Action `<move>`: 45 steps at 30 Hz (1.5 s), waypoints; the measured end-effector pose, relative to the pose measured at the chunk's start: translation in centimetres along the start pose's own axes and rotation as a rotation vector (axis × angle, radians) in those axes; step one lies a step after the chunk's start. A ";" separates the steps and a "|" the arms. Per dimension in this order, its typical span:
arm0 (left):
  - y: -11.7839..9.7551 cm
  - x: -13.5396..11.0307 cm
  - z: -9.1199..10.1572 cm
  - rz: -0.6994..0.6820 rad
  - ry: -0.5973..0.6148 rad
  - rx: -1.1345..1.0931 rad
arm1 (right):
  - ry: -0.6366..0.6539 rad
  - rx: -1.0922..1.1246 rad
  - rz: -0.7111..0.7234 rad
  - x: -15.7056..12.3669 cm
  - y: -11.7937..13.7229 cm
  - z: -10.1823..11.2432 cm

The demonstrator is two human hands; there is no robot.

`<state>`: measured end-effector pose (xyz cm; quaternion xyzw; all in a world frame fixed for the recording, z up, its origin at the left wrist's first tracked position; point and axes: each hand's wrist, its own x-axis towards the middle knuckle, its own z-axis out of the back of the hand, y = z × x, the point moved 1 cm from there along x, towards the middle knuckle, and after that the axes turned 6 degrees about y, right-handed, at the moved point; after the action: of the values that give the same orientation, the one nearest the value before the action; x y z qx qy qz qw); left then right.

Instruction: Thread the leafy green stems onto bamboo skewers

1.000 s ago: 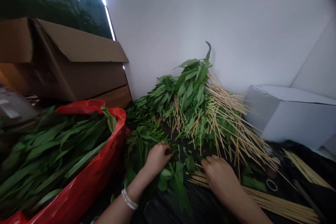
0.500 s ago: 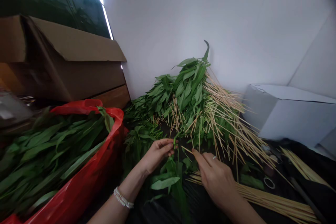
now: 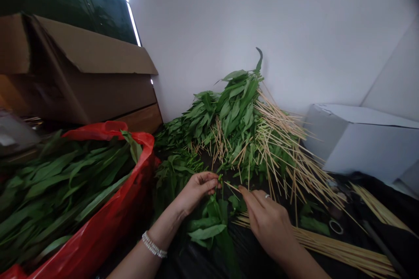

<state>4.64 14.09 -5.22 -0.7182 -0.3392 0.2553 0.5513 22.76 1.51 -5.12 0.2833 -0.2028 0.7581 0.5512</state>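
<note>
My left hand (image 3: pixel 201 187), with a beaded bracelet at the wrist, pinches a green leafy stem (image 3: pixel 212 223) near its top end. Its long leaves hang down below the fingers. My right hand (image 3: pixel 270 218), a ring on one finger, is closed around a thin bamboo stick (image 3: pixel 231 186). The stick's tip points left at the stem end, close to my left fingertips; whether it touches the stem I cannot tell. Beneath my right wrist lies a bundle of bare bamboo sticks (image 3: pixel 340 250). Beyond both hands rises a pile of leafy stems (image 3: pixel 240 96) with many sticks attached (image 3: pixel 288 148).
On the left stands a red plastic bag (image 3: pixel 108 222) filled with loose leafy stems (image 3: pixel 65 183). An open cardboard box (image 3: pixel 98 91) is behind it. At right are a white box (image 3: pixel 369 144), a roll of tape (image 3: pixel 336 226) and more sticks (image 3: pixel 379 205) on black sheeting.
The stem's top end has tilted from upright toward the stick in my left fingers. The stick's tip is slightly nearer my left hand. Both hands otherwise stay in place.
</note>
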 end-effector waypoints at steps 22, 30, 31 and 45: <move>0.0 -0.2 -0.4 0.008 0.011 0.013 | 0.034 -0.019 0.006 -0.3 0.2 -0.5; -0.2 -0.2 -0.5 0.012 -0.002 0.057 | 0.039 -0.037 0.016 -0.2 0.2 -0.4; -0.2 -0.2 -0.5 0.012 -0.007 0.071 | 0.041 -0.039 0.016 -0.2 0.2 -0.4; -0.4 -0.2 -0.6 0.006 0.000 0.207 | 0.044 -0.006 0.009 -0.7 0.5 -1.0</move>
<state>4.92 13.65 -4.68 -0.6584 -0.3087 0.2906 0.6219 22.27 1.48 -6.28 0.2639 -0.1944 0.7660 0.5530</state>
